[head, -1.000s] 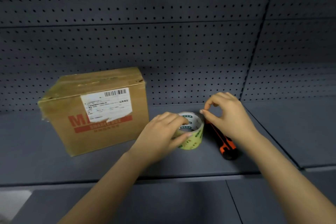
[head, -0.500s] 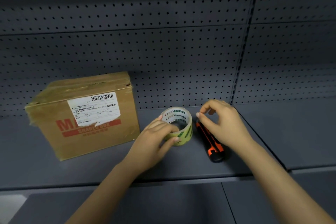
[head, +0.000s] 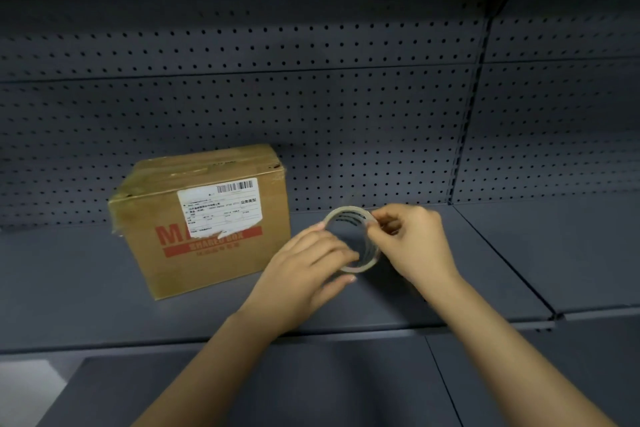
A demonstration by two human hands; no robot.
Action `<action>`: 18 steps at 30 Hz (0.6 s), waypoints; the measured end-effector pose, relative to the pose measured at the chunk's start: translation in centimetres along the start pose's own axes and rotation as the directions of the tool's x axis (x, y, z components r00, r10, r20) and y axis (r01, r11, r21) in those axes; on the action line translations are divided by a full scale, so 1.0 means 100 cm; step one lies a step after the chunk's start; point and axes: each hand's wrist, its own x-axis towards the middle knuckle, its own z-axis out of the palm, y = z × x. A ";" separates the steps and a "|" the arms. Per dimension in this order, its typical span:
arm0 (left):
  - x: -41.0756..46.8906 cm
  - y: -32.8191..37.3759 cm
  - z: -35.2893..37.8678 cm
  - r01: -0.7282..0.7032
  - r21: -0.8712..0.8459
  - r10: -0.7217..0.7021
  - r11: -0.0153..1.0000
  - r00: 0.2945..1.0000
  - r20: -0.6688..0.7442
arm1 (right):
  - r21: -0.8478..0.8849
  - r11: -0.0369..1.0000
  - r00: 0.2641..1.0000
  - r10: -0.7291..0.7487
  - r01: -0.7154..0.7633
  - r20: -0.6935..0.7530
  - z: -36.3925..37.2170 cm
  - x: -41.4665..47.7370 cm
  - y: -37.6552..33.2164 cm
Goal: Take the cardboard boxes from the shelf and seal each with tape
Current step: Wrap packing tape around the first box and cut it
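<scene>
A brown cardboard box (head: 221, 246) with a white shipping label and red print stands on the dark grey shelf (head: 86, 288), its top shiny with tape. Right of it, a roll of clear tape (head: 349, 215) is lifted and tilted so its hole faces me. My left hand (head: 304, 274) grips the roll's left and lower rim. My right hand (head: 415, 243) pinches the roll's upper right edge with thumb and fingertips. The orange and black cutter seen earlier is hidden behind my right hand.
A perforated dark back panel (head: 311, 114) rises behind the shelf. A second shelf section (head: 554, 246) continues to the right past a seam. A lower shelf surface (head: 277, 385) lies below the front edge.
The tape roll has been lifted off the shelf and tipped up on edge between both hands. My right hand moved onto its rim and now covers the cutter.
</scene>
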 end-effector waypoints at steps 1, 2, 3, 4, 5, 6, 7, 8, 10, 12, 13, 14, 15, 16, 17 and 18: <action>-0.004 0.002 -0.007 0.035 -0.059 -0.039 0.998 0.998 -0.056 | -0.008 1.000 0.999 -0.023 0.022 -0.027 0.002 -0.004 -0.004; -0.008 0.004 -0.015 0.076 -0.125 -0.091 0.989 0.988 -0.122 | -0.007 0.999 0.998 -0.043 0.043 -0.055 0.003 -0.009 -0.008; -0.012 0.007 -0.024 0.131 -0.197 -0.168 0.972 0.969 -0.182 | -0.002 0.998 0.995 -0.058 0.058 -0.082 0.004 -0.014 -0.013; -0.017 0.008 -0.032 0.211 -0.272 -0.274 0.939 0.937 -0.217 | 0.008 0.998 0.992 -0.068 0.070 -0.107 0.004 -0.020 -0.018; -0.022 0.009 -0.040 0.314 -0.355 -0.405 0.880 0.888 -0.218 | 0.024 0.997 0.989 -0.074 0.077 -0.127 0.005 -0.026 -0.024; -0.026 0.011 -0.047 0.427 -0.450 -0.546 0.784 0.820 -0.173 | 0.052 0.995 0.987 -0.071 0.079 -0.144 0.005 -0.034 -0.031; -0.029 0.013 -0.056 0.525 -0.555 -0.668 0.645 0.740 -0.077 | 0.091 0.993 0.986 -0.057 0.072 -0.156 0.006 -0.041 -0.038; -0.031 0.014 -0.063 0.595 -0.647 -0.750 0.478 0.660 0.053 | 0.134 0.989 0.986 -0.034 0.056 -0.161 0.007 -0.048 -0.045; -0.039 0.015 -0.075 0.658 -0.726 -0.764 0.197 0.567 0.307 | 0.202 0.979 0.988 0.013 0.019 -0.155 0.010 -0.063 -0.061; -0.050 0.019 -0.085 0.660 -0.749 -0.690 0.057 0.568 0.448 | 0.234 0.972 0.989 0.023 0.013 -0.148 0.014 -0.078 -0.078; -0.055 0.020 -0.088 0.640 -0.769 -0.657 0.002 0.580 0.481 | 0.244 0.970 0.989 0.017 0.019 -0.144 0.016 -0.085 -0.085; -0.061 0.021 -0.091 0.608 -0.792 -0.635 -0.044 0.595 0.492 | 0.252 0.967 0.991 0.010 0.025 -0.135 0.019 -0.091 -0.092; -0.065 0.023 -0.095 0.568 -0.819 -0.622 -0.087 0.611 0.490 | 0.262 0.965 0.993 0.009 0.022 -0.120 0.021 -0.096 -0.098; -0.068 0.025 -0.100 0.541 -0.834 -0.619 -0.105 0.621 0.481 | 0.276 0.961 0.995 0.018 0.009 -0.094 0.022 -0.100 -0.104; -0.072 0.027 -0.105 0.527 -0.843 -0.617 -0.110 0.629 0.473 | 0.295 0.955 0.998 0.032 -0.013 -0.060 0.022 -0.104 -0.109; -0.076 0.028 -0.110 0.521 -0.849 -0.621 -0.095 0.636 0.459 | 0.318 0.948 0.999 0.047 -0.036 -0.025 0.022 -0.107 -0.114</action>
